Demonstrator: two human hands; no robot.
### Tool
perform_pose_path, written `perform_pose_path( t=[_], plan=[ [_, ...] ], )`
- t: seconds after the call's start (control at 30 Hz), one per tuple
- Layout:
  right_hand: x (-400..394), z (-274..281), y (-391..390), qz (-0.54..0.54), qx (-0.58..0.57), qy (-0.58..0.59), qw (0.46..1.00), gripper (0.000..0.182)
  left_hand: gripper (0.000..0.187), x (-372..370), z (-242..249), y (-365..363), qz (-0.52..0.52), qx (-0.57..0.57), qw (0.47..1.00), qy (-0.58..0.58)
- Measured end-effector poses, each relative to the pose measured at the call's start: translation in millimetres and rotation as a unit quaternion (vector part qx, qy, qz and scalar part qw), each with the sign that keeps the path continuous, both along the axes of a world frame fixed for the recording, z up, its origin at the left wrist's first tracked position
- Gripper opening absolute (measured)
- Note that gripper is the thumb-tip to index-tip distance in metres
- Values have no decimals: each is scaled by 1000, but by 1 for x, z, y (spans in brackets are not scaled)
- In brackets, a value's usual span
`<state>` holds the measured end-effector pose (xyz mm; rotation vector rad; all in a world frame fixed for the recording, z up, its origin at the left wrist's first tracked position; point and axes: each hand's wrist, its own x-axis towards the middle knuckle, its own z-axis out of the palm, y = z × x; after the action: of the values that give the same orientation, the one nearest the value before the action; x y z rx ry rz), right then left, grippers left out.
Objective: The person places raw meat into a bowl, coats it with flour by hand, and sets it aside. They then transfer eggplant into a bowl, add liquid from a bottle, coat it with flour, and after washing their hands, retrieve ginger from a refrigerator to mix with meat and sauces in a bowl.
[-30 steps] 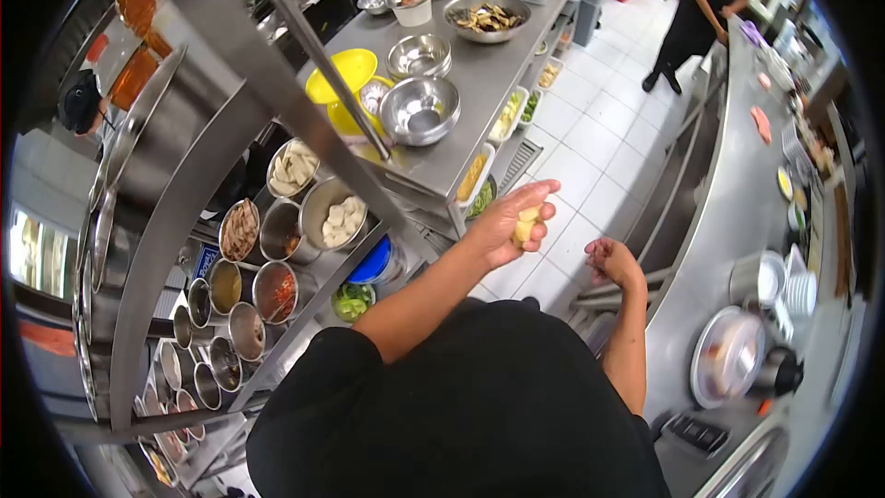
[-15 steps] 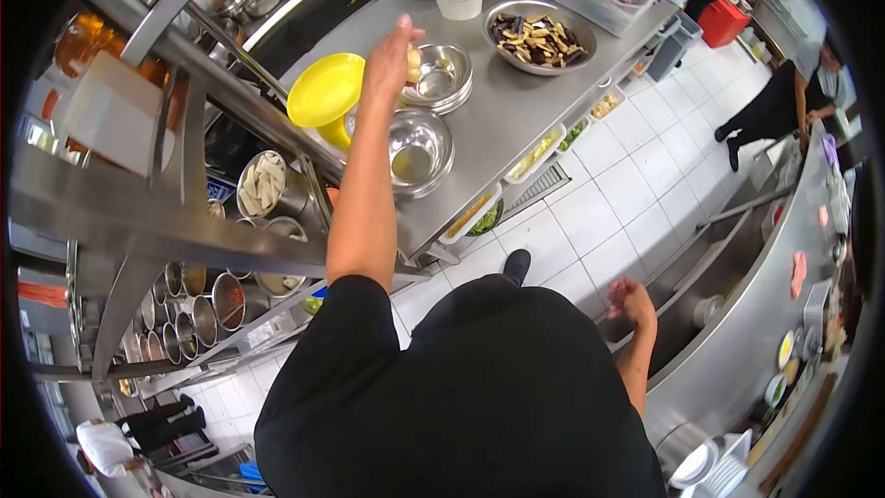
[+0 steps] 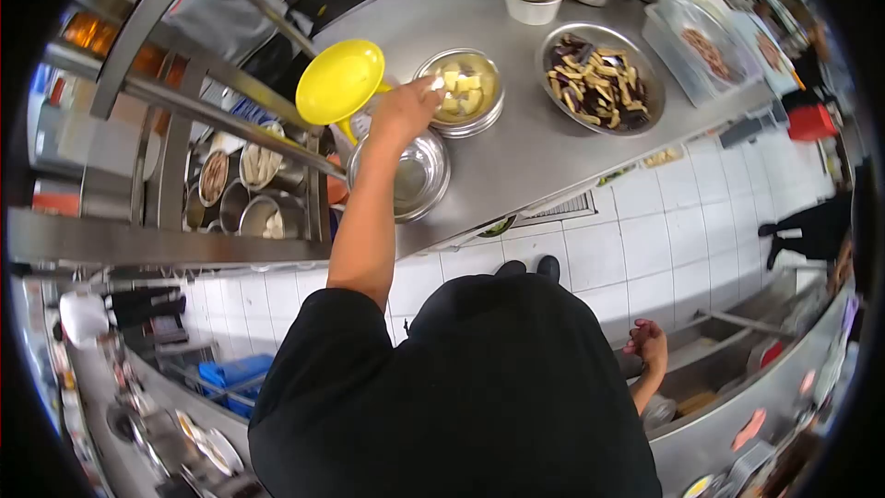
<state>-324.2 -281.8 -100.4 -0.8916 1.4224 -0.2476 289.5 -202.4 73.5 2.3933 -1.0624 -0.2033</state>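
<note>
My left hand point(image 3: 406, 112) reaches over the steel counter to the near-left rim of a stacked metal bowl point(image 3: 498, 92). Pale yellow chunks point(image 3: 464, 92) lie in that bowl. The fingers look loosened, and their tips partly hide the bowl's edge. Below my wrist stands another shiny metal bowl point(image 3: 424, 175), partly covered by my forearm. A yellow plastic colander or bowl with a handle point(image 3: 341, 81) sits left of the hand. Low at my right side hangs my right hand point(image 3: 648, 341), loosely curled, fingers a little apart, with nothing in it.
A large bowl of cut eggplant point(image 3: 604, 78), a white tub point(image 3: 533, 9) and a clear plastic container point(image 3: 682, 60) stand farther along the counter. Steel shelf rails point(image 3: 230, 115) border the left. Behind me is a sink counter point(image 3: 710, 443). Other people stand nearby.
The pale yellow chunks that were in my left hand now lie in the stacked metal bowl. My view has turned and shifted. My right hand stays low at my side.
</note>
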Motion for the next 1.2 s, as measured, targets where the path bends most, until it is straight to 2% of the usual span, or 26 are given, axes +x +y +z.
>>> perform_pose_path(
  t=[0.07, 0.17, 0.2, 0.3, 0.37, 0.4, 0.47, 0.57, 0.67, 0.77, 0.93, 0.97, 1.0, 1.07, 1.13, 1.2],
  plan=[
    [12, 9, -49, 74, -18, 29, 997, 24, 43, -22, 5, 23, 29, -8, 999, 13],
    [43, 37, -122, 150, -92, 1, 984, 20, 44, -41, 15, 56, 128, 8, 992, -19],
    [56, 45, -148, 222, -132, 37, 965, 19, 43, -42, 13, 58, 137, 34, 988, -63],
    [105, 104, -201, 278, -186, -33, 942, 20, 46, -49, 20, 16, 187, 49, 978, -71],
    [129, 135, -225, 300, -200, -32, 932, 20, 48, -29, 7, -18, 240, 158, 956, -62],
    [135, 144, -231, 310, -229, -21, 923, 19, 48, -13, -4, -25, 242, 181, 951, -59],
    [133, 144, -240, 311, -215, -37, 925, 19, 47, 12, -31, -38, 241, 226, 942, -54],
    [115, 122, -252, 309, -185, -49, 931, 21, 32, 19, -37, -34, 225, 145, 957, -108],
    [92, 105, -252, 300, -124, -27, 945, 25, 31, 6, -15, -41, 278, 159, 940, -118],
    [88, 109, -258, 291, -142, -18, 946, 25, 30, 3, -2, -43, 275, 145, 939, -148],
    [132, 146, -285, 318, -240, -53, 916, 20, 37, 16, -1, -30, 221, 8, 961, -166],
    [145, 154, -296, 364, -287, -37, 885, 24, 38, 7, 8, -28, 219, -18, 960, -171],
    [164, 174, -296, 393, -338, -37, 855, 31, 38, -7, 21, -25, 238, -43, 967, -84],
    [204, 193, -302, 353, -363, -156, 848, 36, 40, -46, 44, -19, 269, -95, 954, 90],
    [256, 219, -302, 339, -426, -231, 807, 37, 41, -91, 41, -12, 228, -124, 948, 183],
    [321, 247, -276, 280, -455, -383, 753, 35, 45, -128, 12, -8, 194, -160, 919, 305]
  ],
)
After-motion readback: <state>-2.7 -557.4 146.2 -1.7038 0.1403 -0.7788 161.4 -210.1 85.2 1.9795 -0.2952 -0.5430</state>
